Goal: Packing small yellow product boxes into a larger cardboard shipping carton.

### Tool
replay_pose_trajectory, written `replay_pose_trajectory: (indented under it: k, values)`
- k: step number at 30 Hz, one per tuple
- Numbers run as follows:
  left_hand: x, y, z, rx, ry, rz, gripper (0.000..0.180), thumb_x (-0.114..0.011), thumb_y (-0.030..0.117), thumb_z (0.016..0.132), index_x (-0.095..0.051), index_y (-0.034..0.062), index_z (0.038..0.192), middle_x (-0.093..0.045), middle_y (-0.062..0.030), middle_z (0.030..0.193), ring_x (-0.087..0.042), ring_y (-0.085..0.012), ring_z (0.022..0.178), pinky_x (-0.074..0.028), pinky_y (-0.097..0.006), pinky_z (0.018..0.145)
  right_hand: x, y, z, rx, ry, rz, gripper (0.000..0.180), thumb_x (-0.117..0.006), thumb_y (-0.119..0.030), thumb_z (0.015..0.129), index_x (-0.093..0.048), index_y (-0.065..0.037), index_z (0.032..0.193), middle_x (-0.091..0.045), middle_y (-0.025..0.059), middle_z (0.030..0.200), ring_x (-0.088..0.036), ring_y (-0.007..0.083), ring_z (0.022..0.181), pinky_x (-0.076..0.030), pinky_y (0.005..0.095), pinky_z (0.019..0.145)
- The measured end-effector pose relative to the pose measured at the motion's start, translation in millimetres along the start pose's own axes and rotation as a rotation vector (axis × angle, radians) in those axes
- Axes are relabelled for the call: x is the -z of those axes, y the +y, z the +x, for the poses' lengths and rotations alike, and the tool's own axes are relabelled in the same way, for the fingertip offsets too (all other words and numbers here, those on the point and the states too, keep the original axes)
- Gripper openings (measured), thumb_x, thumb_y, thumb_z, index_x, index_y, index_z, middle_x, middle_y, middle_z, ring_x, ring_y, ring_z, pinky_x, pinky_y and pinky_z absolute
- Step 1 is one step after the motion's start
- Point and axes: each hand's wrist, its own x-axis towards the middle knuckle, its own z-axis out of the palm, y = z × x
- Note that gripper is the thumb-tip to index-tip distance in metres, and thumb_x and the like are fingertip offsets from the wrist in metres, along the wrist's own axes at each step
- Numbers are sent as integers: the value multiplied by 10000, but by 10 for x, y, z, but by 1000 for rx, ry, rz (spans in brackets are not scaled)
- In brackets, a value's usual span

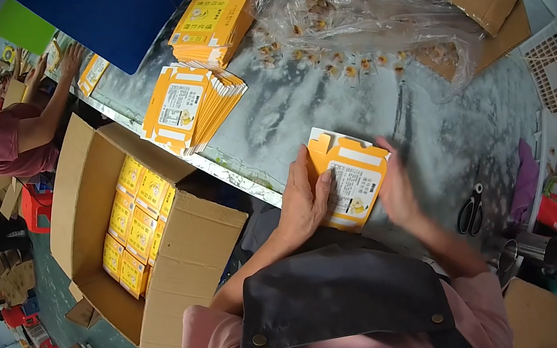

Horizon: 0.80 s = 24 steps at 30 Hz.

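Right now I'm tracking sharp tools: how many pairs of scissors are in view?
1: the black-handled scissors lie on the gray tabletop, between the person's right hand and the purple cloth. Any under the clear plastic bag or other things would be hidden.

Black-handled scissors point(478, 199) lie near four o'clock from the view's centre, with a purple cloth point(522, 185) and metal cylinders point(541, 248) farther out. A pale lattice basket point(548, 55) occupies three o'clock; a red stool point(39, 206), nine; a green panel point(21, 25), ten; a blue panel point(119, 16), eleven.
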Motion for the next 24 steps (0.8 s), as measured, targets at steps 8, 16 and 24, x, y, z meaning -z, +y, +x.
replay_pose_trajectory:
  k: [8, 16, 24]
  values:
    - [8, 148, -86, -5, -11, -46, 566, -466, 281, 1018, -301, -85, 1418, -565, -282, 1176, -608, -403, 1044, -491, -389, 884, -328, 239, -3, 344, 91, -405, 586, -298, -287, 1065, -60, -31, 1537, -281, 146, 1511, -335, 202, 1343, -262, 314, 1113]
    - [135, 21, -212, 69, 74, -140, 496, -382, 270, 1046, -250, 59, 1475, -613, -263, 1162, -636, -369, 1055, -493, -377, 884, -319, 392, -115, 387, 21, -548, 489, -344, -224, 1060, -252, -23, 1496, -507, 120, 1323, -490, 139, 1157, -383, 276, 993]
    - [210, 180, -222, 108, 139, -81, 257, -474, 245, 1021, -529, 35, 1158, -648, -201, 854, -656, -360, 784, -514, -389, 705, -394, 260, -118, 601, 83, -713, 250, -406, -156, 1036, -523, -3, 877, -558, 28, 712, -511, 82, 640, -434, 266, 585]
